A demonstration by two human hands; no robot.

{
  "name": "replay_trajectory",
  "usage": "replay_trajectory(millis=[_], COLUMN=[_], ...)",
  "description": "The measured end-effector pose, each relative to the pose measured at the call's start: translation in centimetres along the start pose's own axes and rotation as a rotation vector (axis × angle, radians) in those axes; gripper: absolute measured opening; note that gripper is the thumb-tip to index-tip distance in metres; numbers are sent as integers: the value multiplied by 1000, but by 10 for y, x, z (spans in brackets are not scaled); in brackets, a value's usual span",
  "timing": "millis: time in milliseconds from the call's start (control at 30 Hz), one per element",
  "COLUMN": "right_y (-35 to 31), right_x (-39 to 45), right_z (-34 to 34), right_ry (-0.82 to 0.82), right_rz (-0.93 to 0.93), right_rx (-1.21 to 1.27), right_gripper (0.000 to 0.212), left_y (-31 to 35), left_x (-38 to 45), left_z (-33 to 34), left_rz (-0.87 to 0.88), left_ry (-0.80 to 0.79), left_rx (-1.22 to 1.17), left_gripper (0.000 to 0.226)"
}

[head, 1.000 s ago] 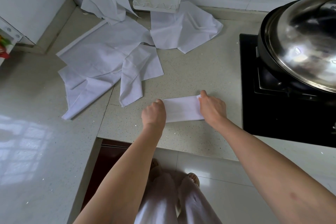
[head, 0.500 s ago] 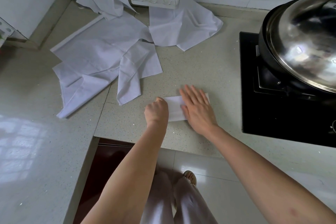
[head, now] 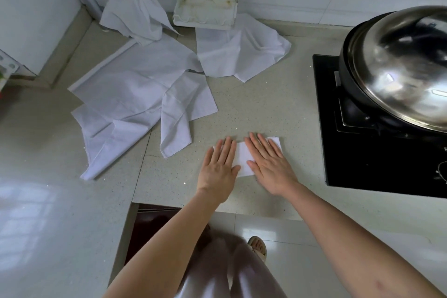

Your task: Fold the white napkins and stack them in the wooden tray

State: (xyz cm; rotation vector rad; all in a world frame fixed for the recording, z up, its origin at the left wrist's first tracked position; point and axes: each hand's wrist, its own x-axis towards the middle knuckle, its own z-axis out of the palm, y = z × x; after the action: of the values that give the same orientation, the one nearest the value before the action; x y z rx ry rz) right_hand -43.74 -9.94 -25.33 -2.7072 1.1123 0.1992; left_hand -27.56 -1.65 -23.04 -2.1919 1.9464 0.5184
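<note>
Left hand [head: 219, 169] and right hand [head: 268, 164] lay flat, fingers straight, pressing folded napkin [head: 243, 159]; unfolded napkins [head: 135, 101] lay beyond fingertips

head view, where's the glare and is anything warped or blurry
Head view: window glare on the glossy countertop at lower left and on the steel lid; wide-angle bending curves the wall edges; slight softness on the right hand; the folded napkin is sharp.

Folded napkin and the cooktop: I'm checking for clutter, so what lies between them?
Head view shows only bare speckled counter between the folded napkin and the black cooktop.
</note>
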Motion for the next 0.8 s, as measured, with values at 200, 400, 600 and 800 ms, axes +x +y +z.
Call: replay_trajectory(millis=[200, 400, 600, 800], right_y=[25, 28, 39, 38], right_x=[-13, 8, 47, 51], right_z=[-19, -33, -54, -73], right_ry=[-102, 37, -100, -189], right_rz=[55, -14, -135, -185], right_rx=[53, 51, 37, 112], right_gripper=[72, 36, 19, 15], left_y=[-22, -18, -1, 24], left_x=[-2, 2, 10, -7], left_z=[-12, -32, -44, -43], left_rz=[-18, -85, -570, -829], left_ry=[-34, 97, 40, 127], left_rx=[83, -28, -623, -846], left_gripper=[64, 45, 35, 28])
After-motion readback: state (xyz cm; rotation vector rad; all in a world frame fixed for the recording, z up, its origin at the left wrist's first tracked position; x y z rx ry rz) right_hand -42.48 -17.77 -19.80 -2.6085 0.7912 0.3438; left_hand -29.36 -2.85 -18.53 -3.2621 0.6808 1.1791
